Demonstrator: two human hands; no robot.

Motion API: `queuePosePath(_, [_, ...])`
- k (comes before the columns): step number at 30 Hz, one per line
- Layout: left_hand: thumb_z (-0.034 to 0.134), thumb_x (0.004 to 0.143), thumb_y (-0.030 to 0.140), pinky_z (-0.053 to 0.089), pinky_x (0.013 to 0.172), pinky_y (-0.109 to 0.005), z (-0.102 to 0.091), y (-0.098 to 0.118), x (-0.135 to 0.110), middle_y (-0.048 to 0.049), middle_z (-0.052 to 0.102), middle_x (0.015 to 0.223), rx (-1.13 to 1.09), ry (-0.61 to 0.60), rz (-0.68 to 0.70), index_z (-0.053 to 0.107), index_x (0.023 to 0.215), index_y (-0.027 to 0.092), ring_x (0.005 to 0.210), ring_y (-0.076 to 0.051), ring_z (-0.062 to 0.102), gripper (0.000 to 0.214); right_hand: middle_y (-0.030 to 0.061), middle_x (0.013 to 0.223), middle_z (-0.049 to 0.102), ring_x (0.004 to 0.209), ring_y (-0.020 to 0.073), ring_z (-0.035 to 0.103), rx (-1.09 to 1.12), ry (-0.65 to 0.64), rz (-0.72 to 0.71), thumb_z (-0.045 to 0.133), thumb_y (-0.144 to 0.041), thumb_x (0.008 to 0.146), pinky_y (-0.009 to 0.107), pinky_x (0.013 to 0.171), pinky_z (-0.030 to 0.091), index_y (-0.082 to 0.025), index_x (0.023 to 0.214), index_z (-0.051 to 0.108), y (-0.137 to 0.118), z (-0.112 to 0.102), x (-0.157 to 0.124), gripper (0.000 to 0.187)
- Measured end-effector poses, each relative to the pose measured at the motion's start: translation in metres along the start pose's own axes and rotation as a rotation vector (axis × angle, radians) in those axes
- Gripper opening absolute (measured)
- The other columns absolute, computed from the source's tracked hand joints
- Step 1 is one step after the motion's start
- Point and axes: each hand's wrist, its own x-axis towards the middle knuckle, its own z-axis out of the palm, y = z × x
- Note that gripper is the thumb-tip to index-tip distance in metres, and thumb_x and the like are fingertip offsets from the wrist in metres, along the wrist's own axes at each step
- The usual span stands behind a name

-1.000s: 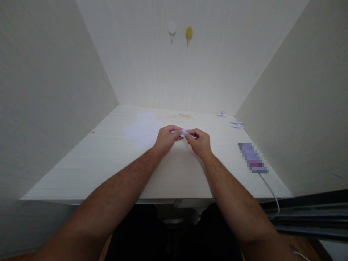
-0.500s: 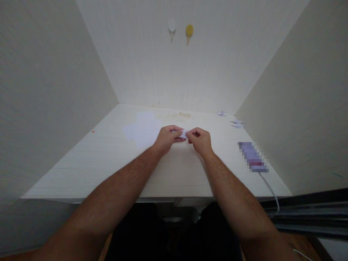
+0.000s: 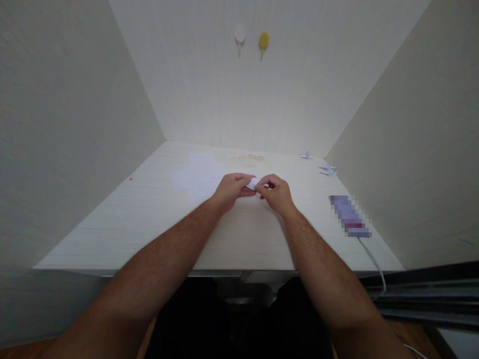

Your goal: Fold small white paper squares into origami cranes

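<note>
A small folded piece of white paper is held between my two hands above the middle of the desk. My left hand grips its left side, thumb on top and fingers beneath. The fingertips of my right hand pinch its right end, and a bit of white shows between thumb and forefinger. The fingers hide much of the paper, so its exact folded shape cannot be made out.
Loose white paper sheets lie left of my hands on the white desk. Several small folded paper cranes sit at the back right. A phone with a white cable lies on the right. Two hooks are on the back wall.
The paper has turned a little in my fingers, and more of its white surface shows now, including a bit at my right fingertips. Both hands stay in nearly the same place.
</note>
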Motion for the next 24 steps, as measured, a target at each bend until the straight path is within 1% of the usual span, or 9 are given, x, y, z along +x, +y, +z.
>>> queuePosePath(2, [0.080, 0.069, 0.025, 0.061, 0.077, -0.036, 0.001, 0.000, -0.001, -0.0112, 0.073, 0.085, 0.015, -0.030, 0.024, 0.073, 0.092, 0.008, 0.073, -0.017, 0.070, 0.029, -0.0018, 0.069, 0.060, 0.049, 0.0083, 0.054, -0.005, 0.018, 0.040, 0.071, -0.030, 0.070, 0.023, 0.045, 0.046, -0.019, 0.067, 0.062, -0.002, 0.000, 0.000, 0.015])
queuePosePath(4, [0.081, 0.067, 0.023, 0.061, 0.080, -0.036, 0.002, -0.001, -0.003, -0.0102, 0.073, 0.085, 0.044, -0.036, 0.048, 0.073, 0.096, 0.009, 0.074, -0.017, 0.070, 0.034, -0.0020, 0.065, 0.061, 0.047, 0.0092, 0.055, 0.011, 0.027, 0.077, 0.071, -0.030, 0.069, 0.023, 0.045, 0.046, -0.018, 0.067, 0.062, -0.003, -0.001, 0.000, 0.015])
queuePosePath(6, [0.080, 0.067, 0.019, 0.061, 0.079, -0.036, 0.003, -0.001, -0.003, -0.0090, 0.073, 0.082, 0.087, -0.001, 0.067, 0.073, 0.096, 0.009, 0.071, -0.016, 0.070, 0.032, -0.0020, 0.063, 0.062, 0.047, 0.0102, 0.057, 0.040, 0.019, 0.106, 0.071, -0.031, 0.068, 0.023, 0.045, 0.047, -0.018, 0.067, 0.062, -0.004, -0.002, 0.001, 0.016])
queuePosePath(8, [0.077, 0.068, 0.017, 0.062, 0.076, -0.036, 0.004, -0.001, -0.003, -0.0088, 0.073, 0.081, 0.117, 0.049, 0.084, 0.073, 0.092, 0.009, 0.069, -0.017, 0.070, 0.026, -0.0017, 0.060, 0.063, 0.048, 0.0109, 0.058, 0.072, -0.008, 0.138, 0.073, -0.031, 0.066, 0.024, 0.046, 0.048, -0.018, 0.067, 0.062, -0.004, -0.003, 0.001, 0.017])
queuePosePath(12, [0.075, 0.068, 0.014, 0.062, 0.073, -0.037, 0.004, 0.000, -0.001, -0.0097, 0.072, 0.080, 0.116, 0.115, 0.103, 0.073, 0.086, 0.008, 0.070, -0.018, 0.069, 0.019, 0.0004, 0.060, 0.067, 0.050, 0.0125, 0.061, 0.142, -0.057, 0.178, 0.075, -0.034, 0.065, 0.026, 0.050, 0.052, -0.018, 0.069, 0.063, -0.002, -0.005, 0.003, 0.021])
queuePosePath(19, [0.071, 0.069, 0.012, 0.062, 0.071, -0.035, 0.003, 0.000, 0.002, -0.0082, 0.071, 0.076, 0.133, 0.172, 0.119, 0.074, 0.083, 0.010, 0.069, -0.018, 0.069, 0.015, 0.0020, 0.060, 0.068, 0.058, 0.0163, 0.068, 0.201, -0.115, 0.225, 0.078, -0.038, 0.063, 0.025, 0.051, 0.053, -0.017, 0.069, 0.062, 0.002, -0.010, 0.006, 0.027])
queuePosePath(22, [0.070, 0.068, 0.012, 0.062, 0.071, -0.035, 0.003, 0.002, 0.002, -0.0079, 0.071, 0.076, 0.151, 0.201, 0.128, 0.075, 0.083, 0.010, 0.069, -0.017, 0.069, 0.015, 0.0020, 0.060, 0.067, 0.057, 0.0163, 0.068, 0.203, -0.153, 0.250, 0.079, -0.039, 0.063, 0.025, 0.050, 0.053, -0.017, 0.071, 0.062, 0.000, -0.013, 0.006, 0.030])
queuePosePath(24, [0.071, 0.068, 0.013, 0.062, 0.071, -0.034, 0.002, 0.003, 0.001, -0.0073, 0.071, 0.076, 0.158, 0.219, 0.145, 0.075, 0.084, 0.010, 0.068, -0.016, 0.068, 0.016, 0.0011, 0.061, 0.067, 0.055, 0.0157, 0.067, 0.206, -0.155, 0.250, 0.079, -0.040, 0.063, 0.024, 0.049, 0.052, -0.017, 0.074, 0.062, -0.002, -0.014, 0.006, 0.031])
